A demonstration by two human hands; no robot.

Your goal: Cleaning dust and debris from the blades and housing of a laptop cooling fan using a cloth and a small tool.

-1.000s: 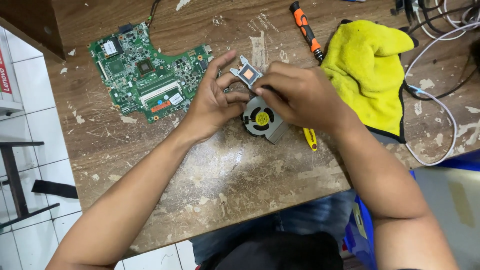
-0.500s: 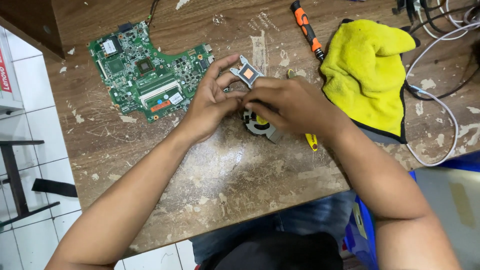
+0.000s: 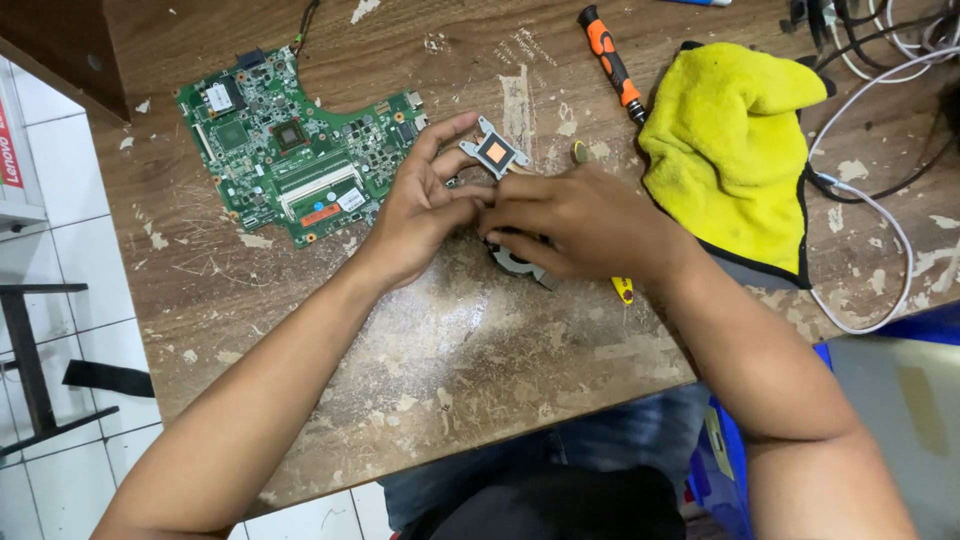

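The right hand point(image 3: 585, 225) has slid over the cooling fan point(image 3: 520, 262), now nearly hiding it; both its grip and the left hand's point(image 3: 425, 215) close on the fan on the worktop point(image 3: 450, 350).

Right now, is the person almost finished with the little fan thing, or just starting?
Somewhere in the middle, probably. Done: the green motherboard lies bare on the wooden table, with the cooling fan and heatsink already off it. In hand: the left hand and right hand both grip the fan. Left: the orange screwdriver and yellow cloth lie unused.
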